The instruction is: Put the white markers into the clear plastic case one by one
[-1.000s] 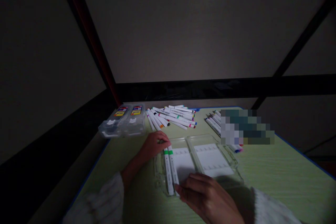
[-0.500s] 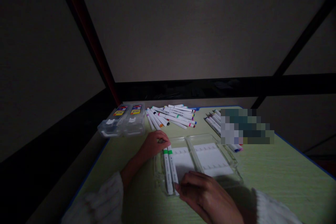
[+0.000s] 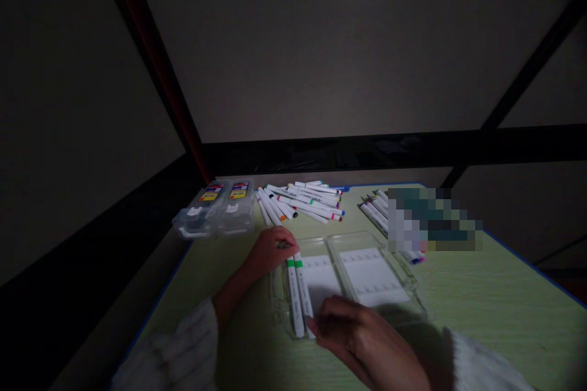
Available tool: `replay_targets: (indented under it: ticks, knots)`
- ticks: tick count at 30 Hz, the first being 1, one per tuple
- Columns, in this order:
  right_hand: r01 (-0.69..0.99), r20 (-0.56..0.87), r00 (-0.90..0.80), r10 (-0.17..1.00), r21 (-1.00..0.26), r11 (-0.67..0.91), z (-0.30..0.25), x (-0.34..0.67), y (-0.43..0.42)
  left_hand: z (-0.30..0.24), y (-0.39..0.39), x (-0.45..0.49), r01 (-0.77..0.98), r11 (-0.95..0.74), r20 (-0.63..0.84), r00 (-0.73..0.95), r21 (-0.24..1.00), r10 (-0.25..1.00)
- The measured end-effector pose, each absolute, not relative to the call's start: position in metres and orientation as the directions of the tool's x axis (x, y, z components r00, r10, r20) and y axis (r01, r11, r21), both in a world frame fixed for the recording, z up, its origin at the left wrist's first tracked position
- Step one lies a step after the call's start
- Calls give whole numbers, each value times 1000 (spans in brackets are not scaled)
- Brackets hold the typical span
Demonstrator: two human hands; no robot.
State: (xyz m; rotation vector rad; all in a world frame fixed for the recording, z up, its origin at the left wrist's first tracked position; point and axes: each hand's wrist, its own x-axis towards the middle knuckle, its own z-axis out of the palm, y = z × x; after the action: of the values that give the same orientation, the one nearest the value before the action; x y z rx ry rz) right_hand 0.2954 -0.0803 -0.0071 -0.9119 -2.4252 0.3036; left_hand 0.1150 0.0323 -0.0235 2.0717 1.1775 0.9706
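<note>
An open clear plastic case (image 3: pixel 415 284) lies on the table in front of me, with white slotted inserts in both halves. Along the left side of its left half are two white markers with green bands: a left marker (image 3: pixel 295 299) and a right marker (image 3: pixel 303 293). My left hand (image 3: pixel 273 250) is closed, fingertips pinching the far end of the right marker. At the near end of that same marker my right hand (image 3: pixel 362 333) is closed too, thumb against its tip and fingers curled. The fingers partly hide both ends of the right marker.
Two closed clear cases (image 3: pixel 215 208) with coloured labels stand at the back left. A loose pile of white markers (image 3: pixel 307 198) lies at the back middle. More markers (image 3: pixel 378 217) lie at the right, beside a blurred-out patch. The table (image 3: pixel 486 299) has a blue edge.
</note>
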Motion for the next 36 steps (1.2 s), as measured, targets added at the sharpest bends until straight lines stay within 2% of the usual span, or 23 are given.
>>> replay_targets:
  ticks: [6,16,23,28,36]
  knots:
    - [533,375,-652,659,-392,750,-5,296,-78,-24,31,115,486,-473,326,360,735,874]
    - [529,400,-672,624,-330,782,-7,297,-77,-22,29,117,496,-477,332,356,725,874]
    - [562,337,-667,664,-357,746,-5,297,-77,-24,31,117,497,-477,335,351,725,874]
    - [546,384,-682,623,-299,782,-4,297,-78,-22,29,117,510,-469,326,348,721,879]
    - [560,369,-702,609,-241,792,-6,298,-78,-25,30,116,506,-481,336,354,716,873]
